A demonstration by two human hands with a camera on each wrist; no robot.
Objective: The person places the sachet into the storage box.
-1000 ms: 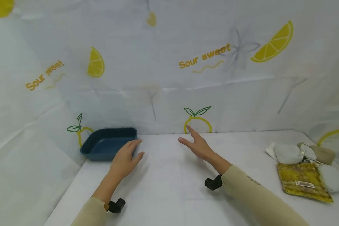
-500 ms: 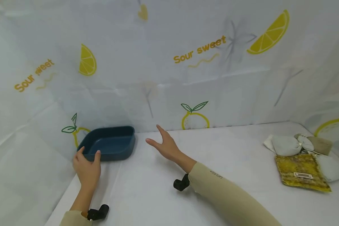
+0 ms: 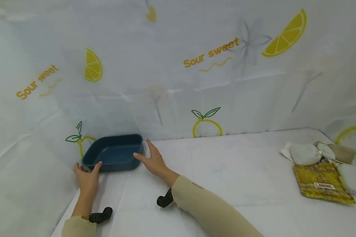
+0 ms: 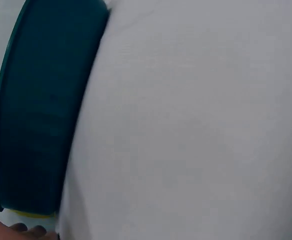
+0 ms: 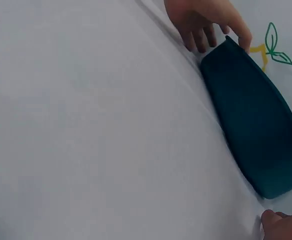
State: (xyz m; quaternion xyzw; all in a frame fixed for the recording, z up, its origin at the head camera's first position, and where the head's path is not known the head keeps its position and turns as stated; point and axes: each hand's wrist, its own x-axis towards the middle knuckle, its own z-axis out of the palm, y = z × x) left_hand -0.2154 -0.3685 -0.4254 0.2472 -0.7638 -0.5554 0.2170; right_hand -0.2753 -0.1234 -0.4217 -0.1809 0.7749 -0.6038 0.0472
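A dark blue rectangular basin (image 3: pixel 118 167) with a rounded rim sits at the table's back left, against the wall sheet. At its front left corner is my left hand (image 3: pixel 88 181), thumb by the rim and fingers spread along the left end. In the right wrist view, one digit of the left hand (image 5: pixel 206 17) meets the rim while the other fingers hang beside the end wall. My right hand (image 3: pixel 156 164) is at the basin's right end, thumb and forefinger spread apart; whether it touches is unclear. The basin's outer side (image 4: pixel 41 110) fills the left wrist view's left part.
A yellow-brown packet (image 3: pixel 323 182) with a white label lies at the table's right. Beside it are white cloth-like bags (image 3: pixel 304 154) and a tan bundle (image 3: pixel 343 153). A lemon-printed white sheet (image 3: pixel 172 65) encloses the table. Black devices (image 3: pixel 165 198) are strapped to both wrists.
My left hand has gone left, from over the basin's right side to its front left corner. The right hand has moved left to the basin's right end. The basin looks unmoved.
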